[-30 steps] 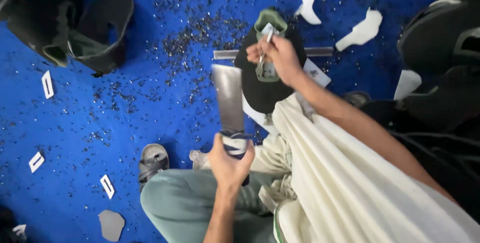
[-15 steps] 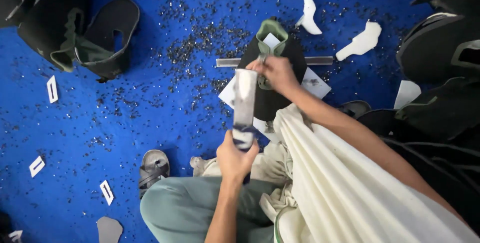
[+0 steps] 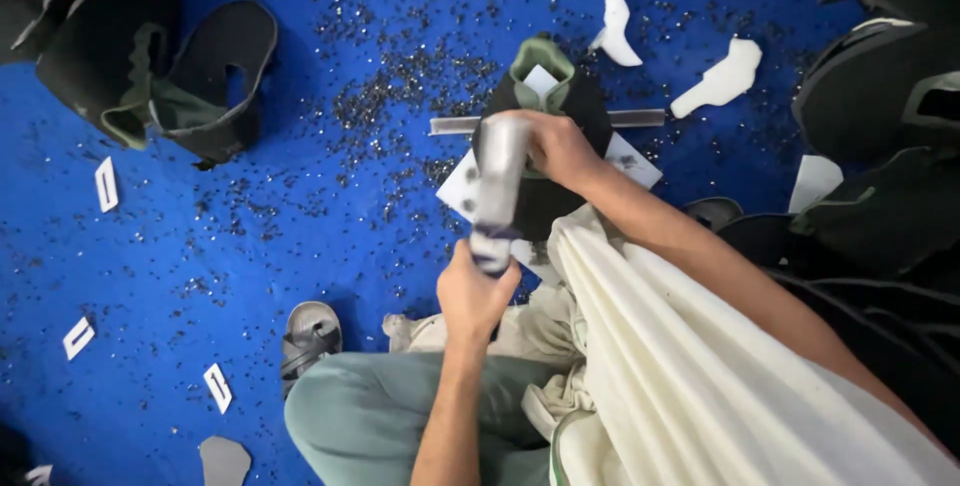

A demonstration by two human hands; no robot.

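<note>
My left hand (image 3: 472, 292) grips the lower end of a long grey metal tool (image 3: 497, 186), blurred by motion. My right hand (image 3: 556, 149) rests on the tool's upper end, over a black shoe upper (image 3: 590, 111) with a green lining and a white tag inside. The upper lies on a metal bar (image 3: 450, 126) and white paper (image 3: 460, 189) on the blue floor. A loose cream sleeve covers my right arm.
Tiny dark punch scraps are scattered across the blue floor mat (image 3: 250, 246). A stack of black and green uppers (image 3: 150, 56) lies far left, more black uppers (image 3: 880, 116) right. White cut pieces (image 3: 715, 81), small white tags (image 3: 105, 184) and a sandal (image 3: 308, 336) lie around.
The grey tool rose from lying low by my lap to standing over the shoe upper. My right hand let go of the upper's tag and moved onto the tool's top.
</note>
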